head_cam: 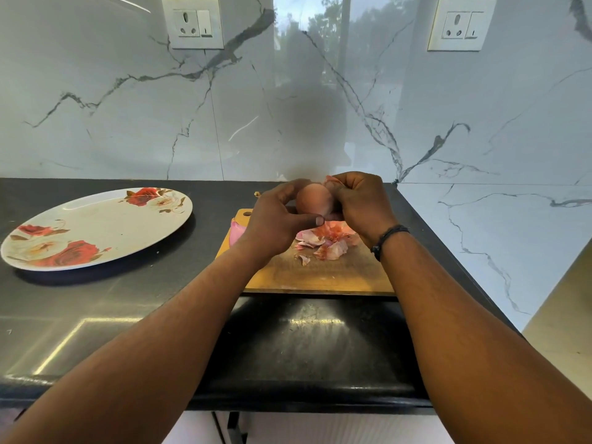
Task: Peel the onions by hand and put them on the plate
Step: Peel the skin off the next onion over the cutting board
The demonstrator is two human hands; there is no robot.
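A reddish-brown onion [312, 198] is held above the wooden cutting board [320, 274]. My left hand [275, 219] grips it from the left, fingers curled round it. My right hand [358, 203] pinches a flap of skin at the onion's top right. Loose pink and red peels [326, 240] lie on the board under the hands. A pale pink peeled onion [236, 231] shows partly behind my left wrist on the board's left edge. The white plate with red roses [96, 229] sits to the left with nothing on it.
The black counter [112, 309] runs to a marble wall behind and another on the right. A small scrap [257, 194] lies beyond the board. Two wall sockets [192, 22] sit high on the back wall. The counter's front edge is near my elbows.
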